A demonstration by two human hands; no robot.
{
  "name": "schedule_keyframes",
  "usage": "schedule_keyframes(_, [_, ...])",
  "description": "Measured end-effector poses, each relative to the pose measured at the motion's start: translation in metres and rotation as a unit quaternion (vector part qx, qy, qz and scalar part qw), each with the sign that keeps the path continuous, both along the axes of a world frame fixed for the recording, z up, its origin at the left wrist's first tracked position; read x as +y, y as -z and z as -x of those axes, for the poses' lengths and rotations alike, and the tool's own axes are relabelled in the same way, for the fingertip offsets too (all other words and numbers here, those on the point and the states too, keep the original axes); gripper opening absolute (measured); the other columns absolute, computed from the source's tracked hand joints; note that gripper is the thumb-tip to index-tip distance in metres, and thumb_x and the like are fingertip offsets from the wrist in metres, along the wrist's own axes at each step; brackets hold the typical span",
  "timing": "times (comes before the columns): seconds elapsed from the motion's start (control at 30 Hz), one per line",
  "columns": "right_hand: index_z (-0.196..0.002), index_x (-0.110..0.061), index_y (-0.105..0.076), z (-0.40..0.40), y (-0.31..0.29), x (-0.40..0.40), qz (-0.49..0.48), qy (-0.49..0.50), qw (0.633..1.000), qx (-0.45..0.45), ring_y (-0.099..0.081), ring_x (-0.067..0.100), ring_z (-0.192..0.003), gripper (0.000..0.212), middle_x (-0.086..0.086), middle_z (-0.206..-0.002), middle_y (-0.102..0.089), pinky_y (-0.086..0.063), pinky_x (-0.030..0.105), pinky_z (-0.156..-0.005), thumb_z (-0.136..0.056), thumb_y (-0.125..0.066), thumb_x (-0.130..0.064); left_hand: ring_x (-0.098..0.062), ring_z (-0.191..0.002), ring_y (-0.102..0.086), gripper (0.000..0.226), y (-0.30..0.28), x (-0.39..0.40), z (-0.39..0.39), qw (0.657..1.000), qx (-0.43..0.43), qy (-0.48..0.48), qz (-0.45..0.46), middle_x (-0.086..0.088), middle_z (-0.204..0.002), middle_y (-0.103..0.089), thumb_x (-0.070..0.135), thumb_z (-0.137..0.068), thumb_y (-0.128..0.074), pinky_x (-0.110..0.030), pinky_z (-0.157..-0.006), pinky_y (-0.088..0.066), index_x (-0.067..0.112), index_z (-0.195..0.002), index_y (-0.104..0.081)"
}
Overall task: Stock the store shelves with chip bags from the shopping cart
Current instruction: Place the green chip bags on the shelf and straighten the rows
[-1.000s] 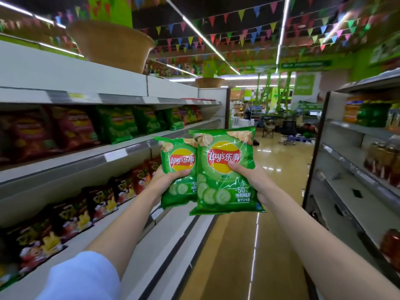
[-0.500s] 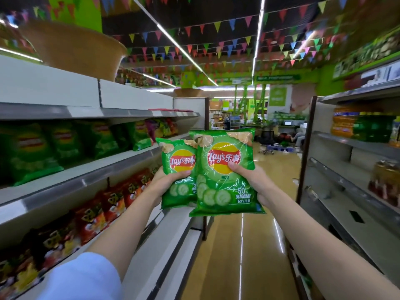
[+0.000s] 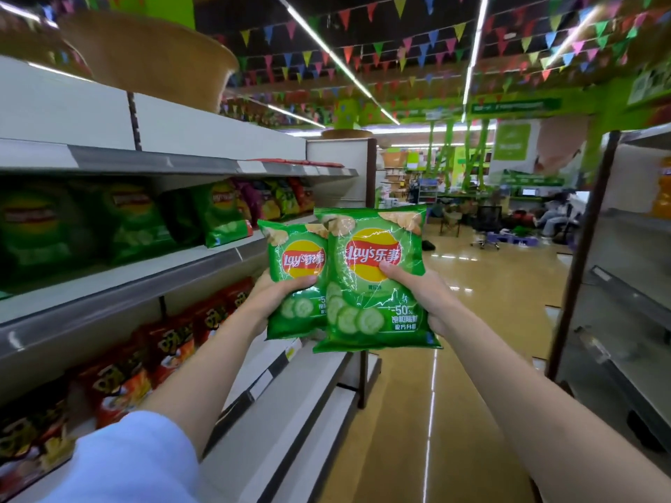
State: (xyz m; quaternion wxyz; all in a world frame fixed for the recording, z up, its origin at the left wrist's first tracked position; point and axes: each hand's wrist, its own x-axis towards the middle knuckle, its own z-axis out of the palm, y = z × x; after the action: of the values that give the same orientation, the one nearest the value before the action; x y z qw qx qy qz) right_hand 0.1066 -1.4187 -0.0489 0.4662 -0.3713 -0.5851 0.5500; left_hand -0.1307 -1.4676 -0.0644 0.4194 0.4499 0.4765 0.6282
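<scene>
A person in a store aisle holds two green cucumber-flavour chip bags upright at arm's length. The left hand (image 3: pixel 276 297) grips the smaller-looking bag (image 3: pixel 296 281), thumb curled across its front; the right hand (image 3: pixel 423 297) grips the nearer bag (image 3: pixel 375 281), thumb pressed on the logo. The nearer bag overlaps the other's right edge. To the left of the hands, a middle shelf (image 3: pixel 174 270) carries matching green bags (image 3: pixel 221 212), with red snack bags (image 3: pixel 170 350) on the shelf below. Right of the hands stands grey shelving (image 3: pixel 617 292).
</scene>
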Motion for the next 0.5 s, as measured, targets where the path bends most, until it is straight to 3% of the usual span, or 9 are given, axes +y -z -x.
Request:
schedule_keyframes(0.1, [-0.114, -0.017, -0.061, 0.008, -0.002, 0.051, -0.005, -0.033, 0.999, 0.002, -0.072, 0.027, -0.087, 0.047, 0.008, -0.098, -0.075, -0.057, 0.044, -0.084, -0.074, -0.079, -0.033, -0.028, -0.089, -0.07, 0.038, 0.002, 0.033, 0.002, 0.999, 0.002, -0.039, -0.005, -0.012, -0.102, -0.072, 0.007, -0.073, -0.077, -0.038, -0.079, -0.057, 0.015, -0.106, -0.06])
schedule_keyframes(0.23, [-0.114, -0.017, -0.062, 0.018, -0.015, 0.12, -0.024, -0.085, 0.996, 0.0, -0.072, 0.027, -0.089, 0.046, 0.007, -0.098, -0.075, -0.056, 0.046, -0.087, -0.075, -0.079, -0.032, -0.019, -0.074, -0.072, 0.04, -0.009, 0.08, 0.004, 0.996, -0.012, -0.092, -0.011, -0.009, -0.094, -0.073, 0.007, -0.074, -0.077, -0.028, -0.058, -0.056, 0.015, -0.108, -0.059])
schedule_keyframes(0.33, [-0.113, -0.015, -0.063, 0.027, -0.027, 0.162, -0.033, -0.124, 0.992, 0.001, -0.073, 0.024, -0.082, 0.041, 0.006, -0.094, -0.076, -0.059, 0.039, -0.077, -0.077, -0.077, -0.029, -0.023, -0.084, -0.071, 0.047, -0.016, 0.11, 0.009, 0.992, -0.005, -0.129, -0.009, -0.009, -0.099, -0.072, 0.013, -0.071, -0.08, -0.033, -0.07, -0.057, 0.014, -0.113, -0.058])
schedule_keyframes(0.5, [-0.109, -0.016, -0.063, 0.043, -0.026, 0.217, -0.027, -0.176, 0.984, 0.005, -0.073, 0.023, -0.079, 0.037, 0.007, -0.092, -0.076, -0.059, 0.039, -0.076, -0.077, -0.077, -0.029, -0.026, -0.092, -0.069, 0.048, -0.016, 0.143, 0.017, 0.982, 0.008, -0.187, 0.003, -0.009, -0.103, -0.072, 0.016, -0.071, -0.08, -0.038, -0.084, -0.055, 0.014, -0.114, -0.059])
